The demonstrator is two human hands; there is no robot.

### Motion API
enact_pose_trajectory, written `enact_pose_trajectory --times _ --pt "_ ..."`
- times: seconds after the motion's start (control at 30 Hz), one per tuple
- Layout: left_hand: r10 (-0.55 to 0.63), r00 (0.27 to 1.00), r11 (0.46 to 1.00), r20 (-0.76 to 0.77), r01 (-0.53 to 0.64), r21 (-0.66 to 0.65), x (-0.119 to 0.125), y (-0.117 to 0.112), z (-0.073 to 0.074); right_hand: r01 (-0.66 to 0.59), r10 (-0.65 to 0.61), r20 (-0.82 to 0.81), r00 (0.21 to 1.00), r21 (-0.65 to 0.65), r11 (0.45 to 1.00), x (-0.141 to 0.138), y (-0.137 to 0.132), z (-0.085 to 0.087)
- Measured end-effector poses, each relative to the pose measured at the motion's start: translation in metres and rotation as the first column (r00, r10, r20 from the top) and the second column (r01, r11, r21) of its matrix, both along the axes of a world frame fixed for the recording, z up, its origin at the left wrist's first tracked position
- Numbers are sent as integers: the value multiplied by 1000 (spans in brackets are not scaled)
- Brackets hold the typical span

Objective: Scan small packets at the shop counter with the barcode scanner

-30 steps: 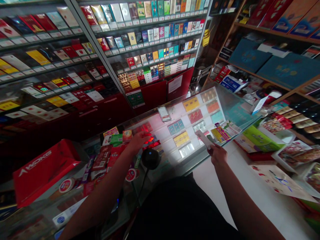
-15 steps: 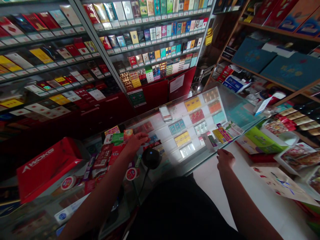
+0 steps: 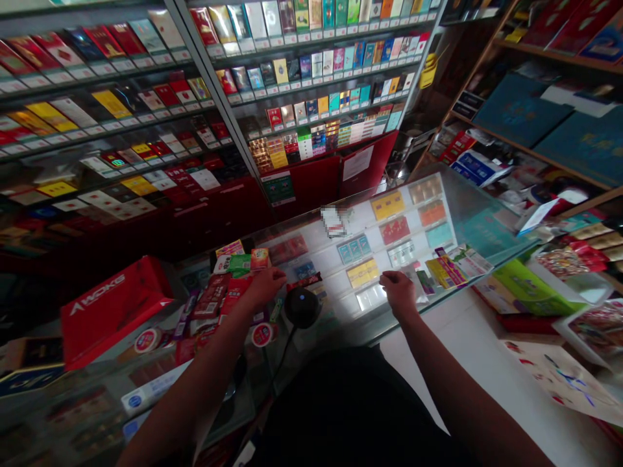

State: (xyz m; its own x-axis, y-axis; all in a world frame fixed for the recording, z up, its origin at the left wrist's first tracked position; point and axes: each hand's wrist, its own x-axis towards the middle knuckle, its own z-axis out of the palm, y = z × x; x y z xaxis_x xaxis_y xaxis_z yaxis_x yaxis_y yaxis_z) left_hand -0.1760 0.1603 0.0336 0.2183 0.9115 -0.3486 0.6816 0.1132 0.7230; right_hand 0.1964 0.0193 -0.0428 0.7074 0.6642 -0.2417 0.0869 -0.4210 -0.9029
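Note:
My left hand (image 3: 267, 287) is over the counter's left part, beside a heap of snack packets (image 3: 217, 295). Its fingers are drawn together; anything between them is hidden or too small to name. Just right of its fingertips is a small dark-red packet (image 3: 307, 280), behind a round black device (image 3: 302, 307) with a cable. My right hand (image 3: 400, 293) is above the lit glass counter (image 3: 335, 288), its fingers pinched together. Whatever they may hold cannot be made out. Yellow packs (image 3: 363, 274) show under the glass to its left, and a small stack of colourful packets (image 3: 446, 269) lies to its right.
A red box (image 3: 117, 311) stands at the left, with round tubs (image 3: 263, 335) nearer me. Shelves of cigarette packs (image 3: 311, 65) line the back wall. A small white item (image 3: 333, 222), partly blurred out, lies at the counter's far edge. Green boxes (image 3: 523, 279) stand right.
My right hand has moved left and slightly up, from the counter's front edge to over the glass. My left hand's fingers have drawn in. The whole view has shifted a little.

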Motion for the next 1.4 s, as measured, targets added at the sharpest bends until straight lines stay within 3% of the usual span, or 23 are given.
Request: enact_pose_trajectory --times 0.1,0.27,0.5,0.67,0.83,1.07,1.27,1.4 --pt "-32 998 999 -53 33 10 -5 -1 -11 -246 253 109 961 -74 966 -32 23 5" --pt "-79 995 996 -64 77 -34 -9 -2 -24 -507 546 241 802 -209 836 -79 57 5" --pt "-135 989 989 -67 130 -77 -7 1 -38 -584 683 282 673 -365 725 -119 89 4" --pt "-210 963 973 -170 190 -130 -8 2 -43 -574 737 282 614 -482 662 -130 95 8" --pt "-232 966 965 -113 213 -155 -9 3 -48 -589 770 267 579 -516 622 -136 100 8" --pt "-147 989 975 31 150 -165 -9 0 -46 -577 771 260 581 -537 616 -141 106 3" --pt "-28 993 975 112 52 -216 -8 0 -45 -616 777 308 549 -480 625 -134 102 -3" --pt "92 973 961 211 -31 -275 -5 -1 -47 -598 689 200 697 -367 712 -133 106 -4"
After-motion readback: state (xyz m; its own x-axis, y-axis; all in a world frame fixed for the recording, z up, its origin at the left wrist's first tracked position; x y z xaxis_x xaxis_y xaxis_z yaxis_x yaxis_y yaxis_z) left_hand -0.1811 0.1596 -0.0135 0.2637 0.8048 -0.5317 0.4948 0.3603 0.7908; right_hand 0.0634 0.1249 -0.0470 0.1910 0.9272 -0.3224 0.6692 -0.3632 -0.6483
